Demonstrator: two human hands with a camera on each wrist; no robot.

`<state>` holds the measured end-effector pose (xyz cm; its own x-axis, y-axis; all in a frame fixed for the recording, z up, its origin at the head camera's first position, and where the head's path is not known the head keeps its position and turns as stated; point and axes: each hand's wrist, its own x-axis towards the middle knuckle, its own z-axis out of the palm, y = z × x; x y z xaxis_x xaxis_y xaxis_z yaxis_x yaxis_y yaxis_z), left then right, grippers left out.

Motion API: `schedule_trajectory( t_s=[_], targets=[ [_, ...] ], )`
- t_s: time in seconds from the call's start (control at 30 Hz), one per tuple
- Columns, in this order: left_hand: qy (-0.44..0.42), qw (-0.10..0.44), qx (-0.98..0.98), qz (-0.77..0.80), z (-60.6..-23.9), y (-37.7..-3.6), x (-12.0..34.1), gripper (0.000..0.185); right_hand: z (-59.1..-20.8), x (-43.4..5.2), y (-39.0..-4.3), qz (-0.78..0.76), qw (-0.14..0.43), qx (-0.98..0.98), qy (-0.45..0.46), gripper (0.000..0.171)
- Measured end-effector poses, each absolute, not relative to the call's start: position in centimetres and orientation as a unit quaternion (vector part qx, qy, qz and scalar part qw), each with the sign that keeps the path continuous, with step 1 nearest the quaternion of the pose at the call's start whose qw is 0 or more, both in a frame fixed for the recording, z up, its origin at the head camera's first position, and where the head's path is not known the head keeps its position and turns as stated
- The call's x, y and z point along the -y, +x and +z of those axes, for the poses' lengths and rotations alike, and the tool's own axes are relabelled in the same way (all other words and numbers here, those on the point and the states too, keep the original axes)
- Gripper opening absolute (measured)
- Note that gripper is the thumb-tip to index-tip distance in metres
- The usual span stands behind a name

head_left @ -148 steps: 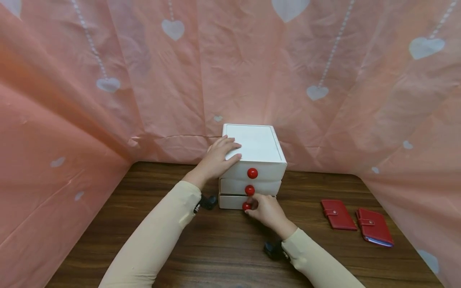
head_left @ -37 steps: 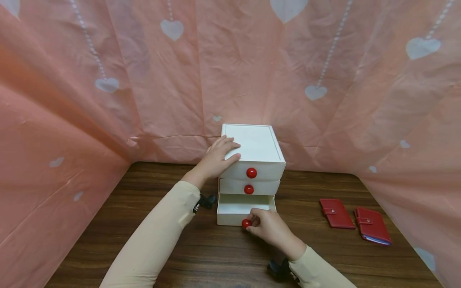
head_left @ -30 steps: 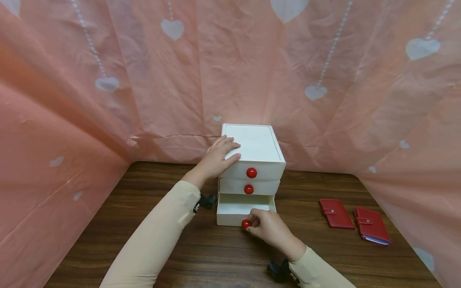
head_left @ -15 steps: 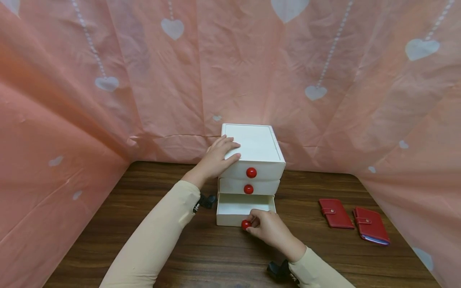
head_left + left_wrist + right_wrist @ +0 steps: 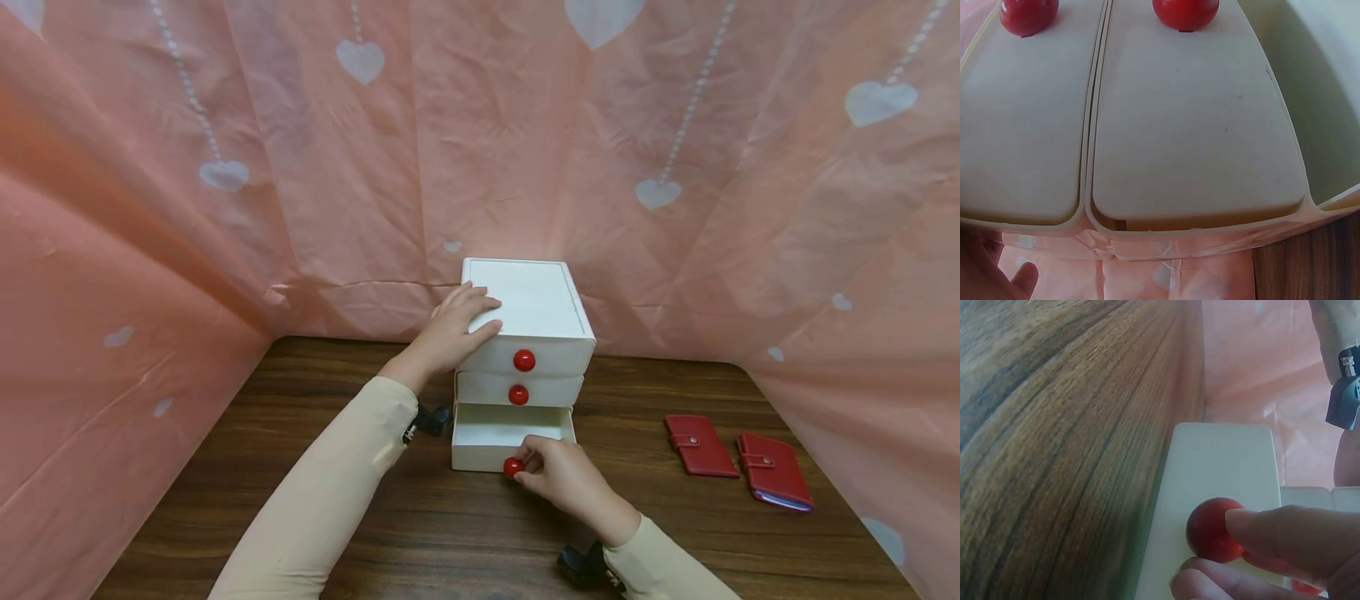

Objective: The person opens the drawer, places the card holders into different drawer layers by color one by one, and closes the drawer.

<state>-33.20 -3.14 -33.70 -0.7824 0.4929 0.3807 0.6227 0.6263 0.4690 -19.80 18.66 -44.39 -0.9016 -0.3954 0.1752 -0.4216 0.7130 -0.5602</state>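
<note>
A white drawer box (image 5: 532,296) with three stacked drawers stands at the back middle of the table in the head view. Its bottom drawer (image 5: 476,458) is pulled out, and the visible part of its inside is bare white. My right hand (image 5: 566,479) pinches that drawer's round red knob (image 5: 1213,530) between thumb and fingers, as the right wrist view also shows. Fingers spread, my left hand (image 5: 450,329) rests on the box's top at the left edge. The upper two drawers, with red knobs (image 5: 1185,11), are closed.
Two red snap-strap wallets or small notebooks lie on the right of the table: the left one (image 5: 701,446) and the right one (image 5: 776,471), which shows pages at its edge. A pink curtain (image 5: 480,150) with hearts hangs behind and at both sides of the wooden table (image 5: 442,533).
Since the oldest frame, my right hand has drawn the bottom drawer out toward me by its knob. Over the last second both hands and the drawer have stayed still.
</note>
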Motion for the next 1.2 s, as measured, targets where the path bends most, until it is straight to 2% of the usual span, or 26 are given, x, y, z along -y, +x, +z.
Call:
schedule_trajectory(
  t_s=[0.43,0.77,1.2],
  targets=[
    [-0.308,0.108,0.896,-0.301,-33.7,-33.1,3.1,0.047,-44.3,-18.6,-19.8,0.3,0.028,0.927,0.225,0.014],
    [-0.31,0.11,0.894,-0.304,-33.7,-33.1,3.2,0.047,-44.4,-17.9,-19.4,0.212,0.106,0.945,0.225,0.023],
    [-0.311,0.111,0.895,-0.301,-33.8,-33.1,3.1,0.047,-44.6,-17.3,-19.0,0.17,0.143,0.952,0.209,0.027]
  ],
)
